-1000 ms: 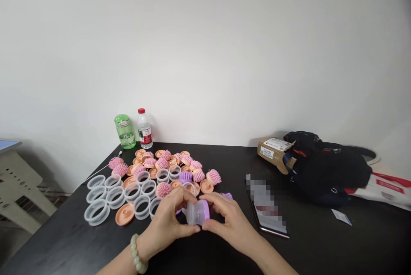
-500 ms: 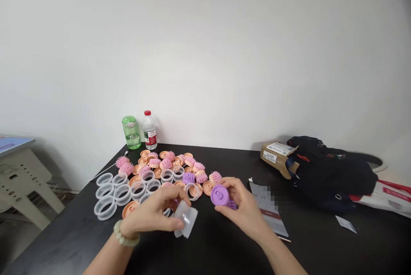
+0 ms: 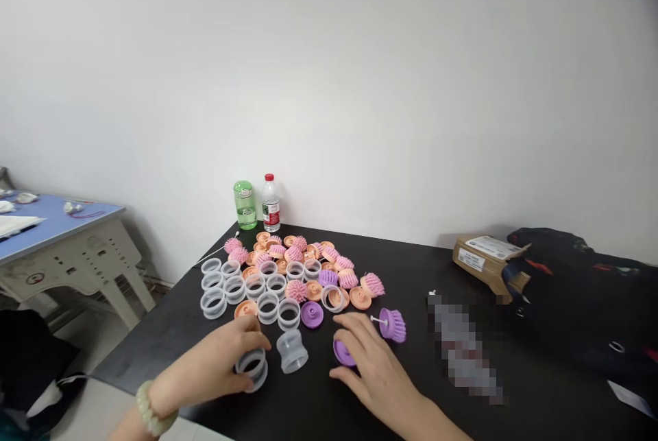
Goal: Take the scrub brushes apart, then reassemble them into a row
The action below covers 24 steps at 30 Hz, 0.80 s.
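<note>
My left hand [image 3: 218,357], with a beaded bracelet at the wrist, has its thumb and fingers around a clear plastic ring [image 3: 261,379] at the table's front. Just right of that ring, a waisted clear plastic piece [image 3: 293,352] lies tilted on its side. My right hand [image 3: 366,359] is open over a purple round cap [image 3: 343,353], its fingers apart and partly covering it. Beyond my right fingers lies a purple bristled brush head [image 3: 393,326] with a white stem. Another purple cap [image 3: 312,315] lies between the hands, farther back.
Several clear rings [image 3: 213,304] stand at left, beside pink brush heads [image 3: 295,290] and orange caps [image 3: 360,298]. A green bottle [image 3: 245,206] and a red-capped bottle [image 3: 271,208] stand by the wall. A cardboard box [image 3: 483,266] and black bag [image 3: 570,317] occupy the right.
The clear pieces from my left hand are now down on the table, apart. My right hand has lowered; the purple cap and brush head lie on the table. The view has swung left.
</note>
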Tool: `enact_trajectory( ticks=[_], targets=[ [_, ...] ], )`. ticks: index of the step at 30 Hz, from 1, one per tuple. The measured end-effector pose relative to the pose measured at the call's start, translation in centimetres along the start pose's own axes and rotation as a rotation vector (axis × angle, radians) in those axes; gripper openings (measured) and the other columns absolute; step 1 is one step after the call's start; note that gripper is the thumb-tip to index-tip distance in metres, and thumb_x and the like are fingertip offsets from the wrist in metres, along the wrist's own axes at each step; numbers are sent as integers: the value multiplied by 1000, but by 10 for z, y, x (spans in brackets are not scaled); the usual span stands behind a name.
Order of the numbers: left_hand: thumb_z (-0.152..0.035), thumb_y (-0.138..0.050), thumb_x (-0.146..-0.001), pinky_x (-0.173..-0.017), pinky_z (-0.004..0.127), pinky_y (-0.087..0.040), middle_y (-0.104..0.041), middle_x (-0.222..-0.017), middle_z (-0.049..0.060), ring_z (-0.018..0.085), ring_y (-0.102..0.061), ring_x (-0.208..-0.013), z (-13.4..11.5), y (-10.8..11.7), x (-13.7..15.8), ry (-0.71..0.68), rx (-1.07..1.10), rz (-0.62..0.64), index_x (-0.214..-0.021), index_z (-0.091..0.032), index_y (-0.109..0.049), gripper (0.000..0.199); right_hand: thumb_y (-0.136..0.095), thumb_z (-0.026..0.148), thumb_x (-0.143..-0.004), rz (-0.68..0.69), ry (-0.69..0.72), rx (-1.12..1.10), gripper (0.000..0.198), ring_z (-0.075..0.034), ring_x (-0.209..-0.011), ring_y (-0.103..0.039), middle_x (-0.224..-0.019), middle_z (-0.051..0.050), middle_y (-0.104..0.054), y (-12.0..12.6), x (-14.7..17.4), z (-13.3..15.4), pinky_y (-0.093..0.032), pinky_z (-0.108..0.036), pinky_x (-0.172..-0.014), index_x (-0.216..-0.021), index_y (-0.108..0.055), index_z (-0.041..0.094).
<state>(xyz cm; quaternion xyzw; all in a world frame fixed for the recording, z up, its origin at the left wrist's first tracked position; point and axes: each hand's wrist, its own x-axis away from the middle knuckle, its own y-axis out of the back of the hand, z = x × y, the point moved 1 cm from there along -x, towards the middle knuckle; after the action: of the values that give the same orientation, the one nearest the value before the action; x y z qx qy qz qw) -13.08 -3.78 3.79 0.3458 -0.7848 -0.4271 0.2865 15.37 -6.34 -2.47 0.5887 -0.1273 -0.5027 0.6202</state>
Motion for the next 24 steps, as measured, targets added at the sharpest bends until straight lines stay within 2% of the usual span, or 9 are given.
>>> enact_trajectory(
  ticks=[4, 7, 10, 13, 16, 18, 20, 21, 24],
  targets=[
    [-9, -64, -69, -92, 35, -45, -59, -116, 3, 24, -57, -106, 1, -22, -4, -8, 5, -145, -114, -27, -60, 49, -75, 4, -73, 100, 168, 18, 64, -30, -111, -62, -132, -14, -57, -15, -22, 31, -57, -41, -91, -129, -50, 23],
    [-5, -65, -69, -93, 37, -47, -62, -114, 4, 24, -58, -106, 1, -37, -10, -23, 24, -266, -108, -24, -57, 44, -62, 0, -79, 130, 142, 17, 55, -26, -103, -67, -129, -14, -58, -29, -36, 43, -59, -36, -85, -128, -51, 23],
    [-5, -68, -71, -92, 38, -49, -62, -113, 4, 25, -59, -105, 2, -49, -16, -55, 36, -342, -107, -25, -56, 43, -50, 0, -84, 139, 9, -51, 38, -22, -93, -69, -113, -10, -65, -28, -43, 41, -57, -34, -82, -115, -60, 20],
    [-4, -68, -74, -92, 38, -51, -60, -117, 4, 24, -60, -106, 2, -58, -20, -102, 32, -375, -113, -27, -56, 48, -51, 5, -85, 182, -259, -178, 21, -21, -87, -69, -95, -5, -68, -14, -44, 27, -54, -31, -80, -94, -64, 19],
    [-1, -67, -75, -94, 38, -51, -59, -123, 5, 24, -59, -109, 0, -64, -25, -158, 15, -396, -121, -29, -55, 56, -51, 12, -87, 261, -452, -249, 14, -16, -60, -67, -71, -1, -66, -6, -44, 9, -52, -24, -58, -78, -61, 18],
    [-2, -67, -76, -95, 38, -51, -59, -124, 5, 24, -59, -110, -3, -66, -27, -183, -2, -411, -124, -30, -54, 57, -48, 15, -89, 293, -501, -265, 18, -11, -39, -57, -55, 3, -59, -6, -46, 0, -43, -19, -41, -75, -59, 17],
    [-8, -72, -77, -95, 39, -52, -60, -123, 6, 26, -59, -110, -6, -67, -28, -196, -27, -422, -124, -29, -55, 55, -48, 14, -89, 291, -525, -268, 17, -10, -32, -51, -50, 5, -55, -8, -48, -4, -38, -18, -35, -77, -60, 17],
    [-15, -76, -77, -95, 41, -52, -60, -124, 7, 27, -59, -111, -6, -67, -28, -198, -42, -432, -126, -29, -55, 55, -50, 14, -88, 275, -519, -264, 14, -11, -34, -53, -52, 5, -57, -8, -50, -5, -40, -19, -38, -79, -61, 17],
    [-47, -78, -75, -99, 50, -49, -58, -131, 13, 35, -54, -119, 2, -66, -24, -181, -101, -489, -133, -28, -53, 66, -62, 18, -83, 201, -467, -237, 6, -18, -60, -68, -74, -1, -69, -1, -54, -1, -54, -28, -60, -88, -65, 18]
  ],
)
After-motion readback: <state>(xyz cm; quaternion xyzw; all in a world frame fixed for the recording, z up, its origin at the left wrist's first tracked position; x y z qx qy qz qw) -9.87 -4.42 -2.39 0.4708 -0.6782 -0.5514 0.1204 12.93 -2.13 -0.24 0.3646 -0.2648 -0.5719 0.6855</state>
